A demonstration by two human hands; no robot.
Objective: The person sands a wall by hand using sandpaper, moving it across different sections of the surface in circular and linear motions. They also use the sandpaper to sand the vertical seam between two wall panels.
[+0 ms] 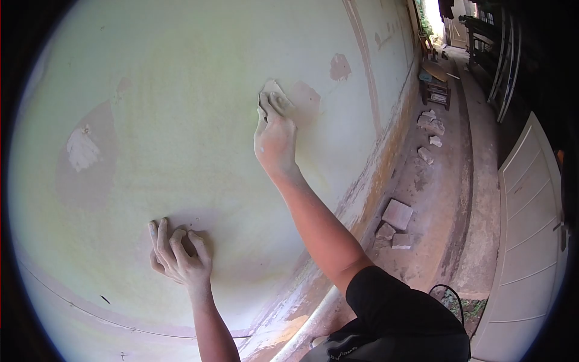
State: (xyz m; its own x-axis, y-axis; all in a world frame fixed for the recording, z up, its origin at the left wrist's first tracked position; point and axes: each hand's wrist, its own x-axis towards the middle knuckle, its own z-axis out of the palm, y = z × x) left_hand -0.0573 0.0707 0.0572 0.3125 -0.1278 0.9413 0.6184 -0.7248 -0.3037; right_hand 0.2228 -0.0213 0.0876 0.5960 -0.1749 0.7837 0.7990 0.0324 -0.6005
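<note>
A pale green wall (pixel 181 151) with patches of filler fills most of the view. Against its upper middle, my right hand (pixel 276 136) presses a dusty, pale folded piece of sandpaper (pixel 273 86), fingers closed over it. Just right of the sandpaper is a pinkish smoothed patch (pixel 307 98). Lower down and to the left, my left hand (pixel 181 250) touches the wall with bent, spread fingers and nothing in them. Dust coats both hands.
A whitish patch (pixel 82 149) marks the wall at left. Along the wall's foot lie a square slab (pixel 397 214) and broken chunks (pixel 430 123). A small wooden chair (pixel 437 95) stands farther back. At right is a white door (pixel 528 223); a ladder-like frame (pixel 505 66) leans beyond it.
</note>
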